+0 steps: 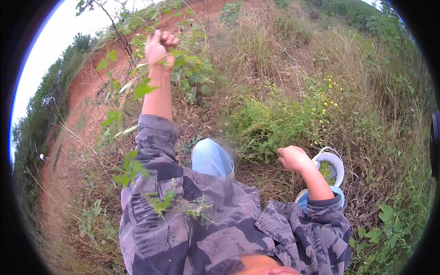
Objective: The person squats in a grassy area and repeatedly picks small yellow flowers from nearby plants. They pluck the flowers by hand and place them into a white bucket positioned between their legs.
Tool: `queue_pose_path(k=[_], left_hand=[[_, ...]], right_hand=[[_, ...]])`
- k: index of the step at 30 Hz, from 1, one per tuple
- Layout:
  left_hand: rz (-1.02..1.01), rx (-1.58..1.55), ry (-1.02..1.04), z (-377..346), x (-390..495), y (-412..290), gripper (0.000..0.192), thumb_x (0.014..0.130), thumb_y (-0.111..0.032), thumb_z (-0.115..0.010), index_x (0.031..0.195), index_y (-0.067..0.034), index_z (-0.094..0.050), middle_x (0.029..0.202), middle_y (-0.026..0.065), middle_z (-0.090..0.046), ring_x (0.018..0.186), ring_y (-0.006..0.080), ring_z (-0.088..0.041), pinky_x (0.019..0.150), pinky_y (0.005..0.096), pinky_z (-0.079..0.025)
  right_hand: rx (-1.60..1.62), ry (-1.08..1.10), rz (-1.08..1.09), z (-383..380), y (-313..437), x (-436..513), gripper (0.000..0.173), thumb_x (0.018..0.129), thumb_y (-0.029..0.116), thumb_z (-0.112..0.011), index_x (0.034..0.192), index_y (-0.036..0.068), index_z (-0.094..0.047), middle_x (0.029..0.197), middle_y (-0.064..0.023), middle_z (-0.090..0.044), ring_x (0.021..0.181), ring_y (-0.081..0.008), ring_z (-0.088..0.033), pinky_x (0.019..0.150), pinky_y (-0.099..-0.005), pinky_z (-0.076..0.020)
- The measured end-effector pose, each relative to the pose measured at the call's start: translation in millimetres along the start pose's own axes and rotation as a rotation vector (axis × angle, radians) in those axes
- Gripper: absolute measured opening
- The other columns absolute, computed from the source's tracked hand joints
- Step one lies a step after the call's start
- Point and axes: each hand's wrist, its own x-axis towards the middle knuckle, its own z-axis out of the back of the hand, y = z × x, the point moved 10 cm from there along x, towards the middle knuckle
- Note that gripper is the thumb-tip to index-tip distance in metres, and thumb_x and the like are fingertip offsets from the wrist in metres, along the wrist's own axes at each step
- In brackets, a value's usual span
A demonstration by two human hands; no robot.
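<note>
My left hand (161,46) is raised at the upper left, its fingers closed around a leafy green vine (144,88) that trails down past the sleeve to my chest. My right hand (293,158) is held low at the right, fingers curled, near a bushy green plant (264,127); whether anything small is between its fingers cannot be told. Just beyond the right forearm stands a white bucket (339,168) with a thin handle. Small yellow-green plant pieces (326,171) lie inside it.
Dry grass (261,44) and yellow-flowered weeds (325,103) cover the slope ahead. A bare red-earth bank (86,82) runs along the left. My knee in light blue cloth (210,158) is below centre. Broad-leaved plants (386,215) grow at the lower right.
</note>
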Motion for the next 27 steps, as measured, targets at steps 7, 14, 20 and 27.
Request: queue_pose_path(k=[7,14,20,27], left_hand=[[0.314,0.305,0.224,-86,-63,162,0.015,0.085,-0.006,-0.058,0.098,0.001,-0.056,0.09,0.0169,-0.064,0.082,0.0239,-0.064,0.076,0.0389,-0.054],[0.544,-0.028,0.156,-209,-234,297,0.017,0.085,-0.006,-0.059,0.099,0.002,-0.055,0.093,0.0145,-0.064,0.083,0.0217,-0.065,0.068,0.0308,-0.056],[0.915,-0.481,0.037,-268,-354,327,0.02,0.087,-0.007,-0.057,0.103,0.003,-0.051,0.095,0.0163,-0.062,0.083,0.0256,-0.064,0.064,0.0327,-0.056],[1.187,-0.315,0.36,-292,-407,305,0.025,0.09,-0.014,-0.054,0.109,0.002,-0.05,0.098,0.0129,-0.063,0.079,0.0186,-0.063,0.069,0.0294,-0.054]], right_hand=[[0.141,-0.24,0.12,15,14,0,0.024,0.081,0.017,-0.057,0.1,0.002,-0.056,0.095,-0.0197,-0.06,0.092,-0.0363,-0.058,0.079,-0.0447,-0.0477],[0.624,-0.713,-0.163,56,-64,4,0.056,0.08,0.024,-0.065,0.126,0.002,-0.041,0.12,-0.0212,-0.049,0.108,-0.0331,-0.051,0.089,-0.0401,-0.0433],[0.355,-1.449,-0.114,143,-93,-67,0.077,0.083,0.035,-0.062,0.14,0.003,-0.02,0.14,-0.015,-0.033,0.122,-0.0257,-0.038,0.103,-0.0386,-0.0285],[1.737,-1.558,0.141,145,-133,-81,0.042,0.094,0.042,-0.042,0.121,0.01,-0.041,0.122,-0.0162,-0.054,0.106,-0.0295,-0.056,0.09,-0.039,-0.0444]])
